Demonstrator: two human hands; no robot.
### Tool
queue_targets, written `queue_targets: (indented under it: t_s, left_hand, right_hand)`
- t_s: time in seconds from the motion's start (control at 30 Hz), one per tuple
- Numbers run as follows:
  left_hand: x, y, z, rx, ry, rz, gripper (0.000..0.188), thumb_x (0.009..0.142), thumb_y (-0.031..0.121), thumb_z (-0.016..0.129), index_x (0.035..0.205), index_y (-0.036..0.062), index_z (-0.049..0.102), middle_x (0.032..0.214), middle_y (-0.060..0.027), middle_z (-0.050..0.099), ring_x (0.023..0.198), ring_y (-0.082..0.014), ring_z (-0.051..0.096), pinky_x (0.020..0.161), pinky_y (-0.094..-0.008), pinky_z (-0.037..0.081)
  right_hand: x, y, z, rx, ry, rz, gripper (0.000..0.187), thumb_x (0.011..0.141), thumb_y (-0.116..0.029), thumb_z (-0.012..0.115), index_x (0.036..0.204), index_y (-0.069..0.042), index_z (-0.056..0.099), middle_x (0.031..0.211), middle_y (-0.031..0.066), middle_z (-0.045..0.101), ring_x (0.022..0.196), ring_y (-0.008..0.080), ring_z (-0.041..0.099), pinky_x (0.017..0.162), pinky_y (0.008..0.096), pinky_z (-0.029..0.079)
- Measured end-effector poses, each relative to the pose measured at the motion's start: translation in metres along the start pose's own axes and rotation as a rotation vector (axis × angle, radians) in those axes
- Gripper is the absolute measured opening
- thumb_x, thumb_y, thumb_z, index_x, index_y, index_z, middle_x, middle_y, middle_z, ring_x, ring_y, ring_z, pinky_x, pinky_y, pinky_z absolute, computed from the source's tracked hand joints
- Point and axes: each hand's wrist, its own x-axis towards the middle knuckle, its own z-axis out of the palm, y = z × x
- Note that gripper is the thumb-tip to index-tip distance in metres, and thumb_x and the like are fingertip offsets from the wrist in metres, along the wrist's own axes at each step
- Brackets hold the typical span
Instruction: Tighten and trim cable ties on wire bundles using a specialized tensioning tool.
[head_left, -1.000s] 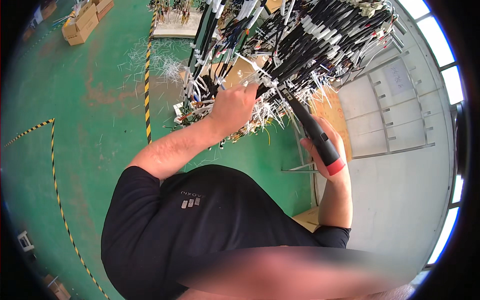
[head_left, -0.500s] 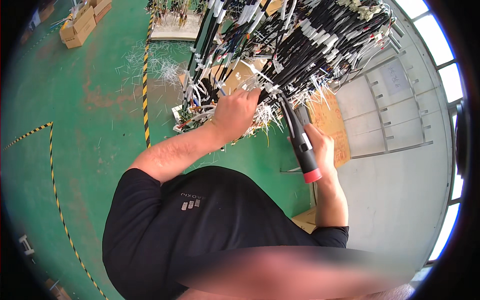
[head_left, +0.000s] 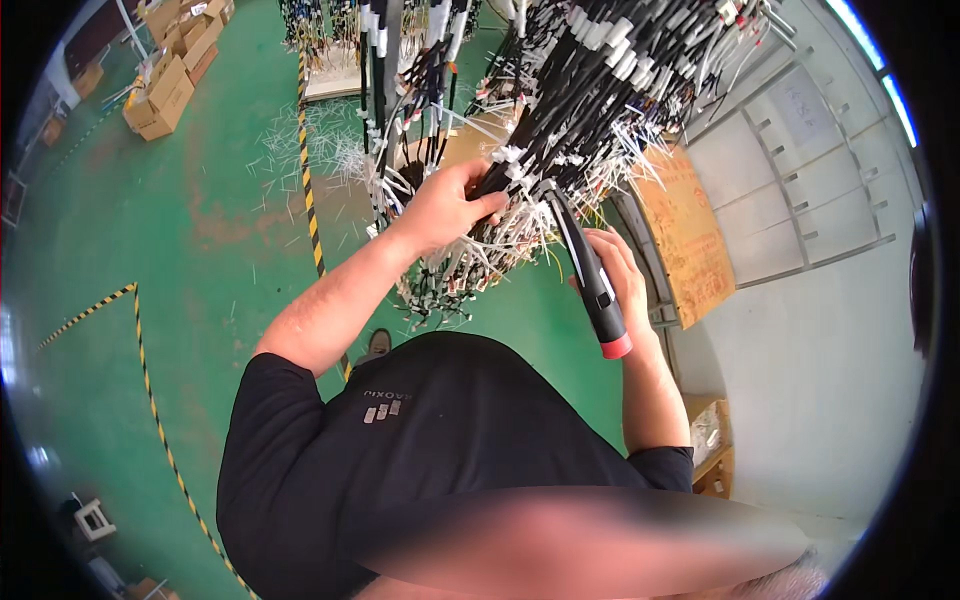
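A thick bundle of black cables [head_left: 560, 95] with white sleeves and connectors hangs in front of me. My left hand [head_left: 447, 207] is closed around part of the bundle near its lower end, thumb and fingers on the black strands. In my right hand [head_left: 622, 275] is a black cable tie gun [head_left: 590, 275] with a red end cap. Its nose points up and touches, or nearly touches, the cables just right of my left hand. The tool's body partly hides the right fingers. Loose white wire ends and connectors [head_left: 440, 285] dangle below the left hand.
More cables [head_left: 410, 90] hang at the left of the bundle. Clipped white tie ends [head_left: 325, 150] litter the green floor. Cardboard boxes [head_left: 160, 100] stand far left. A brown board [head_left: 690, 245] and a metal frame [head_left: 800, 190] are on the right, by the wall.
My left hand has shifted slightly left, and its fingers are more spread along the cables. The tie gun has moved a little left with my right hand. The view has tilted.
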Motion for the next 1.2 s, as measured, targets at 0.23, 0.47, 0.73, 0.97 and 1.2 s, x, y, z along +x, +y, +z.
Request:
queue_targets:
  t_s: [0.23, 0.47, 0.73, 0.97, 1.2]
  left_hand:
    - [-0.001, 0.006, 0.001, -0.131, -0.097, -0.038, 0.021, 0.107, 0.012, 0.066, 0.124, -0.001, 0.067, 0.109, -0.0064, 0.076, 0.095, -0.0139, 0.072, 0.086, -0.0301, 0.057]
    - [-0.005, 0.004, -0.018, -0.398, -0.233, -0.138, 0.033, 0.107, 0.025, 0.069, 0.12, -0.0051, 0.072, 0.112, -0.0117, 0.076, 0.102, -0.0201, 0.073, 0.093, -0.035, 0.059]
    - [-0.014, 0.009, 0.004, 0.353, 0.298, 0.136, 0.027, 0.1, 0.013, 0.076, 0.121, -0.0038, 0.069, 0.097, -0.0061, 0.078, 0.086, -0.0094, 0.068, 0.079, -0.0303, 0.057]
    - [-0.015, 0.025, 0.02, 0.682, 0.372, 0.182, 0.021, 0.099, -0.003, 0.06, 0.118, -0.0059, 0.067, 0.112, -0.0142, 0.08, 0.097, -0.018, 0.078, 0.084, -0.0324, 0.063]
    - [-0.009, 0.028, 0.006, 0.166, 0.135, 0.058, 0.024, 0.101, 0.0, 0.059, 0.122, -0.0046, 0.07, 0.106, -0.0087, 0.08, 0.1, -0.0165, 0.076, 0.093, -0.0327, 0.06]
  right_hand:
    - [0.009, -0.022, 0.004, 0.316, -0.054, 0.101, 0.041, 0.09, -0.014, 0.077, 0.127, -0.002, 0.065, 0.114, 0.0163, 0.069, 0.106, 0.0354, 0.069, 0.094, 0.0406, 0.055]
    - [0.006, -0.001, 0.01, 0.407, -0.017, 0.063, 0.043, 0.089, -0.013, 0.08, 0.128, -0.002, 0.064, 0.108, 0.0172, 0.069, 0.099, 0.0397, 0.069, 0.088, 0.0446, 0.056]
    - [0.004, 0.005, 0.018, 0.532, -0.096, 0.066, 0.035, 0.092, -0.014, 0.08, 0.124, -0.003, 0.067, 0.11, 0.0127, 0.068, 0.1, 0.0321, 0.066, 0.091, 0.04, 0.053]
    - [0.004, 0.007, 0.024, 0.578, -0.047, 0.124, 0.03, 0.093, -0.011, 0.078, 0.12, -0.003, 0.068, 0.106, 0.011, 0.068, 0.095, 0.0281, 0.065, 0.087, 0.0376, 0.053]
    - [0.004, 0.015, 0.022, 0.572, -0.007, 0.086, 0.034, 0.093, -0.013, 0.079, 0.124, -0.004, 0.069, 0.11, 0.0114, 0.07, 0.098, 0.0298, 0.067, 0.09, 0.0391, 0.053]
